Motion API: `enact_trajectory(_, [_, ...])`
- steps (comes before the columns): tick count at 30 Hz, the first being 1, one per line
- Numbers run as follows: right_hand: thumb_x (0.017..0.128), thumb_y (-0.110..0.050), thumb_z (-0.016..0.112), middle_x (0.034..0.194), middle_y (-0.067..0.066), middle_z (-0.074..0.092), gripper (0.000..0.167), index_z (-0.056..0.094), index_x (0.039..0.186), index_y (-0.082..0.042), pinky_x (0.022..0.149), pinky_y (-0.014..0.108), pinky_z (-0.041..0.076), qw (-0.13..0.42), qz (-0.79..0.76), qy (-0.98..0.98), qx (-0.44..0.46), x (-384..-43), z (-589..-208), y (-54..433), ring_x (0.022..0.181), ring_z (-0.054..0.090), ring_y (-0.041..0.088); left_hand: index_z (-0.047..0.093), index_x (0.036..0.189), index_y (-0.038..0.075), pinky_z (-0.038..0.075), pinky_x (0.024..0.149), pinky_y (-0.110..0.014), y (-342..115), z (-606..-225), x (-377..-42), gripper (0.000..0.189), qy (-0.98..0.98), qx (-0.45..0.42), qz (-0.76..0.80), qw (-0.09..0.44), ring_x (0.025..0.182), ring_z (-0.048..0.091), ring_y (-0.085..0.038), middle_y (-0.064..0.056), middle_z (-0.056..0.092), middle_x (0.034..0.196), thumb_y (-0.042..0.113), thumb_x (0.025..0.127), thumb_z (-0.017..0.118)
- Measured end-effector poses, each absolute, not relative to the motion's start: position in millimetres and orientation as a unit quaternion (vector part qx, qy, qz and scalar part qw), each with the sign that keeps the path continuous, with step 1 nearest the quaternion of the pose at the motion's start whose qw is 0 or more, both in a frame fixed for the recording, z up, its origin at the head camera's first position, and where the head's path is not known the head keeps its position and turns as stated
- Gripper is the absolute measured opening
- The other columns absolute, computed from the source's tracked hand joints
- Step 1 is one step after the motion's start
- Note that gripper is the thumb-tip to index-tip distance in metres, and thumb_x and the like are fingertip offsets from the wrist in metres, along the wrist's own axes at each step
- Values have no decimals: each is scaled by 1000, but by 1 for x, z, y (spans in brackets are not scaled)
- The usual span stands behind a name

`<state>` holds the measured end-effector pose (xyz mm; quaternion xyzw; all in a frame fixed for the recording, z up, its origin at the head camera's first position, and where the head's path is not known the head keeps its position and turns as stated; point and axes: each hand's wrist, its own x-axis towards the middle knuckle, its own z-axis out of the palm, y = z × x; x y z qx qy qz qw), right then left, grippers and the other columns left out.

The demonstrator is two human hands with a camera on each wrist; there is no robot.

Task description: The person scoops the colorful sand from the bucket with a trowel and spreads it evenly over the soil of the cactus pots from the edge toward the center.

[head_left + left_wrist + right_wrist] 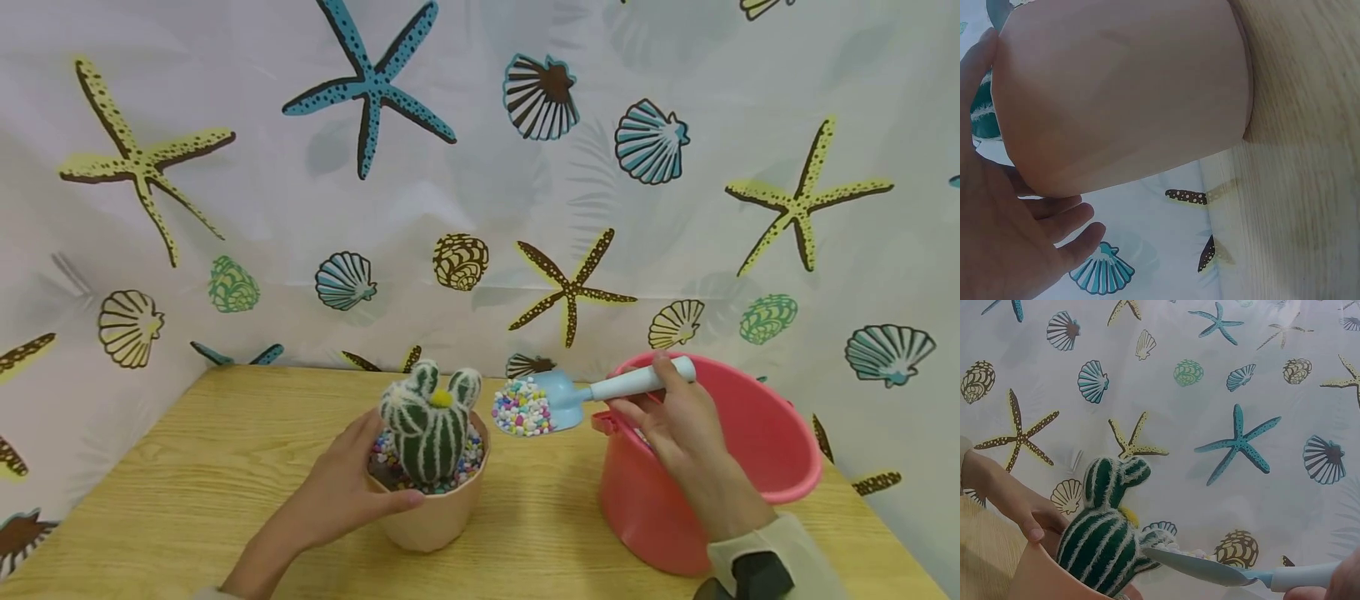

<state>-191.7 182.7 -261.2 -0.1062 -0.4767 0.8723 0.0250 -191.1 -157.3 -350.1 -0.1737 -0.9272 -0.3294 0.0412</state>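
Observation:
A pale orange flower pot (427, 525) stands on the table, holding a green-and-white knitted cactus (431, 442) with a yellow flower. Colourful pebbles surround the cactus's base, with a dark uncovered patch at the near left. My left hand (352, 475) grips the pot by its left side, thumb along the front of the rim; in the left wrist view the fingers (1063, 222) reach around the pot wall. My right hand (678, 417) holds a light blue toy shovel (566, 398) by its handle. Small multicoloured pebbles (522, 408) fill the scoop, which hovers right of the cactus.
A red bucket (645, 517) stands on the wooden table (187, 475) at the right, under my right hand and partly hidden by it. Behind the table hangs a white cloth (465, 192) printed with starfish and shells.

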Motion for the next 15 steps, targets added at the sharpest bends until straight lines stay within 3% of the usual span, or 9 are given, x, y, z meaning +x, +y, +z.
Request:
enact_trajectory(7, [101, -32, 41, 124, 11, 42, 24, 42, 111, -11, 101, 41, 41, 17, 869, -487, -88, -195, -264, 175, 108, 57, 22, 24, 149, 0, 38, 98, -63, -156, -347, -188, 107, -938, -157, -306, 37, 130, 36, -50, -28, 31, 147, 60, 74, 72])
enact_trajectory(15, [101, -30, 40, 120, 11, 40, 17, 39, 112, -16, 103, 43, 39, 19, 871, -484, -85, -200, -263, 166, 118, 48, 26, 26, 149, 3, 38, 94, -65, -145, -347, -179, 110, -957, -95, -268, 52, 125, 43, -48, -28, 39, 142, 71, 72, 66])
